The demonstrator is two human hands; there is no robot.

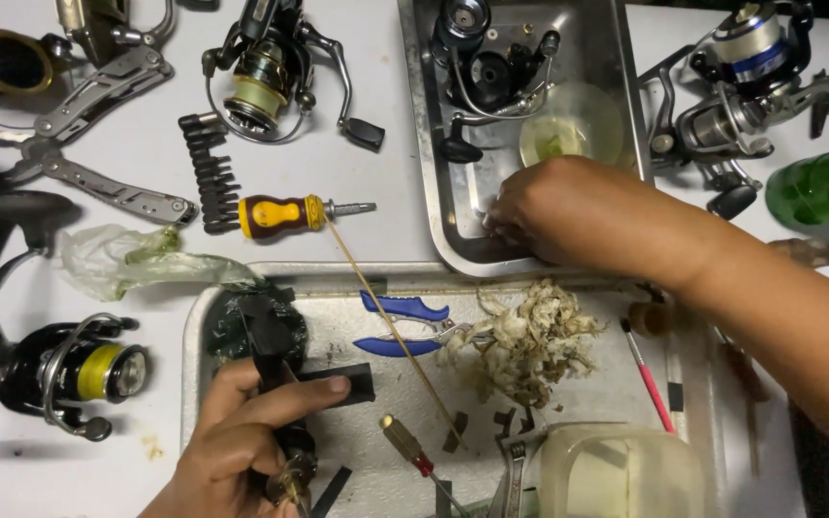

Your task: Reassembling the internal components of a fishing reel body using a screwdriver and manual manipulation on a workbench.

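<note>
Steel everywhere: two shallow trays on a white table, near tray low in view, far tray above it at centre.

Right hand reaching across from the right, forearm slanting up-left over the near tray, knuckles up, fingertips pressed down into the far tray's lower corner. Fingers curled under and hidden, so cannot tell whether anything is pinched there. Just beyond the knuckles, a clear plastic cup and a dark reel part inside the same tray.

Left hand rising from the bottom edge, palm turned inward, fingers wrapped around a black fishing reel, thumb laid flat along a black rectangular piece of it. Reel dark, greasy-looking, brass-coloured end poking out below the fist; upper body over the near tray's left corner.

Inside the near tray: pale wad of tangled line at centre, blue-handled pliers left of it, red-handled screwdriver below, pink brush to the right.

On the table above: yellow stubby screwdriver, black bit strip, folding multitool. Further spinning reels at the left edge, top centre and top right.
</note>
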